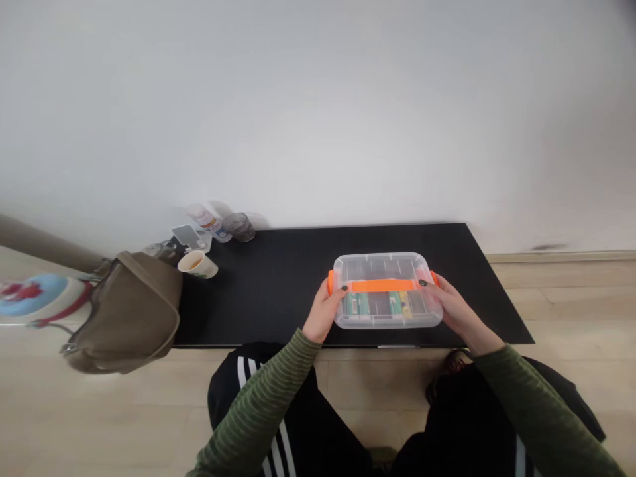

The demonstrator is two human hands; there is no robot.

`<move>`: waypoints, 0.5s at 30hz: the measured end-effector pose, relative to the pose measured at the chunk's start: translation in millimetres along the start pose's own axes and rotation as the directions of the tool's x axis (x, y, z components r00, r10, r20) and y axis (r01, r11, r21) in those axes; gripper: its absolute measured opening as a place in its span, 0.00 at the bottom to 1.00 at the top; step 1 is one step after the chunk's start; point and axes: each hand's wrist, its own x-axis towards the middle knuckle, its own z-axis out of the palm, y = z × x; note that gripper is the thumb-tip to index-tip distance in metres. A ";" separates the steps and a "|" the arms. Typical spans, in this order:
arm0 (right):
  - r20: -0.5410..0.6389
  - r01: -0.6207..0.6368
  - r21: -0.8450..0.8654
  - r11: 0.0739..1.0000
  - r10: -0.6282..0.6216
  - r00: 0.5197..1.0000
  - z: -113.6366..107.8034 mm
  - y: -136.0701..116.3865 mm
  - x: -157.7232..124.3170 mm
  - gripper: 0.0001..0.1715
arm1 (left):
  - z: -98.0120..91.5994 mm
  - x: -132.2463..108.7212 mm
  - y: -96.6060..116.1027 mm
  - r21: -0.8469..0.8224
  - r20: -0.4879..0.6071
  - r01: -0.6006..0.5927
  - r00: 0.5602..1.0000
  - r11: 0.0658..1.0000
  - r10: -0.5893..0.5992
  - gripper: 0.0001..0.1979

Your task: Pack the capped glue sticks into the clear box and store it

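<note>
A clear plastic storage box (387, 320) with a lid, an orange handle (382, 285) and orange side latches is over the front part of a black table (288, 265). Through its lid I can make out green and yellow packets (368, 303), too blurred to name. My left hand (325, 308) grips the box's left side, thumb on top of the lid. On the right side my right hand (454, 308) grips it in the same way. The fingers beneath are hidden. Whether the box touches the tabletop, I cannot tell.
To the left, a brown bag (134, 311) sits at the table's end beside a paper cup (198, 264) with liquid in it. Behind the cup stand a spray can (211, 224), a dark grey container (239, 226) and a white device (187, 236). A white wall (348, 119) borders the back.
</note>
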 end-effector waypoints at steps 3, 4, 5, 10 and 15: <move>-0.019 0.029 -0.022 0.999 -0.029 0.999 0.6 -1.5 -0.1 0.26 | -2.4 0.6 -1.3 0.037 0.002 -0.016 1.000 0.999 0.016 0.23; -0.028 0.036 -0.036 0.999 -0.037 0.999 0.9 -1.9 0.1 0.26 | -3.1 0.8 -1.6 0.048 0.003 -0.021 1.000 0.999 0.021 0.23; -0.031 0.041 -0.051 0.998 -0.043 0.999 1.3 -2.3 0.2 0.27 | -3.8 1.0 -1.7 0.060 0.007 -0.025 1.000 0.998 0.024 0.23; -0.048 0.070 -0.110 0.991 -0.076 0.996 4.2 -3.9 0.1 0.28 | -6.4 2.2 -2.2 0.102 0.032 -0.020 0.999 0.995 0.017 0.25; -0.063 0.143 -0.226 0.964 -0.161 0.985 4.3 -2.5 0.9 0.32 | -9.4 5.5 -8.2 0.199 -0.041 -0.080 0.995 0.977 0.090 0.29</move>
